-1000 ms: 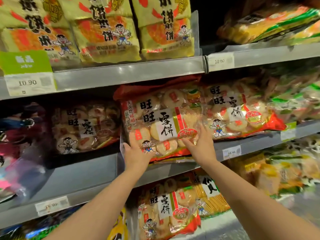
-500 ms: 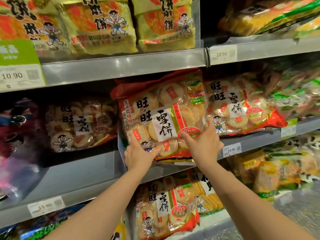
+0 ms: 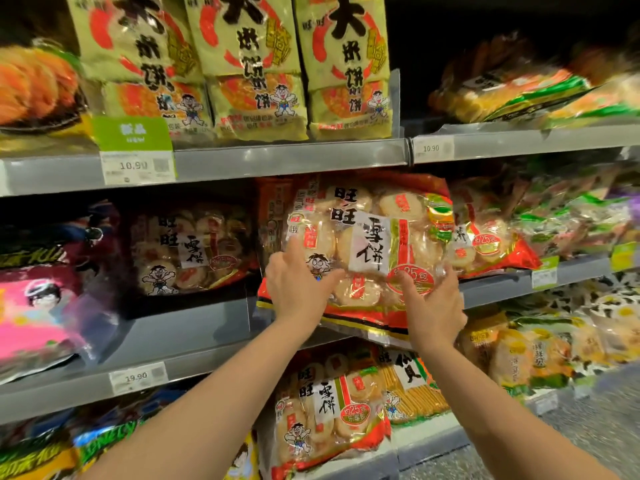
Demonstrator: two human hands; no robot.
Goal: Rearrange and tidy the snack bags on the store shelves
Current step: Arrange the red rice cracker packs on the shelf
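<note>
Here the cracker bag point(image 3: 367, 244) is pressed by the left hand point(image 3: 298, 287), fingers point(image 3: 294, 247) straight, and gripped by the right hand point(image 3: 433, 304); it is best seated squarely.

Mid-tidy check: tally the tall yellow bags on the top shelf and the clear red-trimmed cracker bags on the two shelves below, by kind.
Tall yellow bags: 3
Clear red-trimmed cracker bags: 4 showing
Total: 7
</note>
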